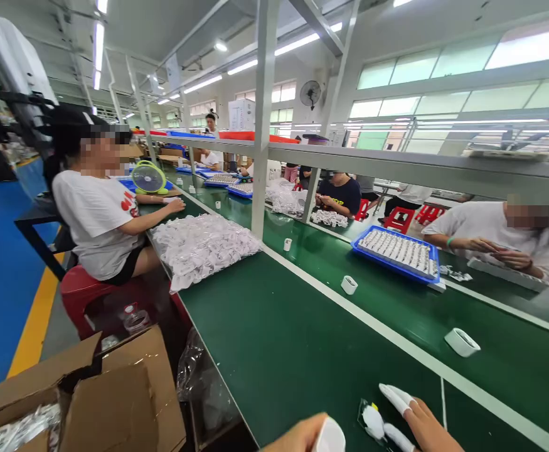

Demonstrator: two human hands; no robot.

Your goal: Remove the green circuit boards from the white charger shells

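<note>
My left hand [302, 435] shows at the bottom edge, its fingers closed on a small white plastic part [329, 436]. My right hand [418, 419], with white finger cots on the fingertips, pinches a small clear bag [373, 420] with a white piece inside, just above the green table [274, 351]. Both hands are cut off by the frame's lower edge.
Small white parts [462, 342] [349, 284] lie along the green conveyor belt. A pile of clear bagged parts [203, 246] lies ahead, beside a seated co-worker [100, 220]. A blue tray [396, 252] sits across the belt near another worker [500, 235]. An open cardboard box [81, 402] stands at lower left.
</note>
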